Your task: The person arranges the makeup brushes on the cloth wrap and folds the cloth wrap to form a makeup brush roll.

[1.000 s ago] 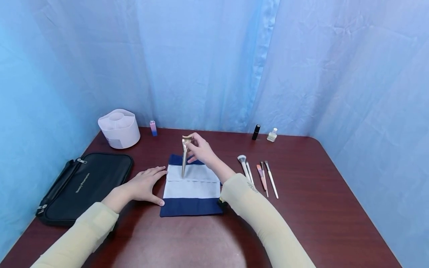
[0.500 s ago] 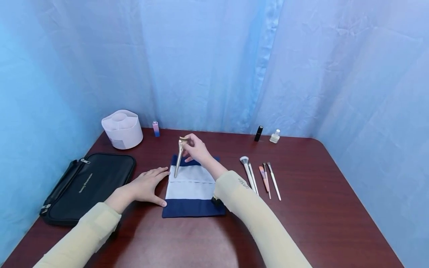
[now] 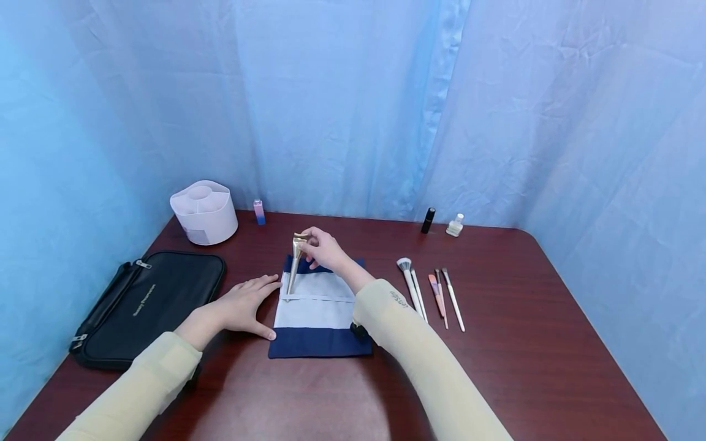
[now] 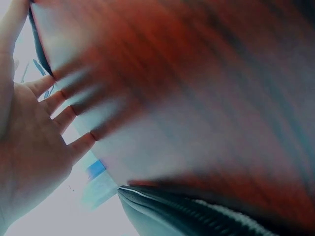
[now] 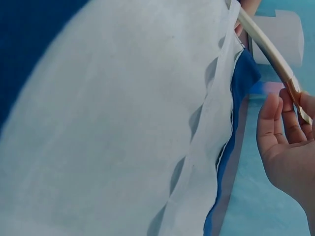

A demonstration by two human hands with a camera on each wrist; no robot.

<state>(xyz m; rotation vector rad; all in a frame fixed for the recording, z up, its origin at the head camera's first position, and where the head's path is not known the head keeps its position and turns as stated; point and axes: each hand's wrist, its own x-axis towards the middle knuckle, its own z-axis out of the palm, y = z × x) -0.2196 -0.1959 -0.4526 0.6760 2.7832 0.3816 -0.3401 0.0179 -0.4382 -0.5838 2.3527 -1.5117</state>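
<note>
A blue-and-white fabric brush roll lies flat on the table, with a stitched band across its white middle that forms a row of loops in the right wrist view. My right hand pinches a makeup brush by its gold upper part. The brush leans with its pale handle pointing down, its lower end at the band's leftmost loop. My left hand rests at the roll's left edge, fingers spread, fingertips and thumb against the fabric's border. In the left wrist view its fingers are straight on the tabletop.
More makeup brushes lie to the right of the roll. A black zip case sits at the left, close to the left forearm. Along the back stand a white organizer, a pink-blue tube, a black tube and a small bottle.
My right hand has carried the brush left, then lowered it, so the handle's end has come down to the band near the roll's left side. The left hand stays put on the roll's edge.
</note>
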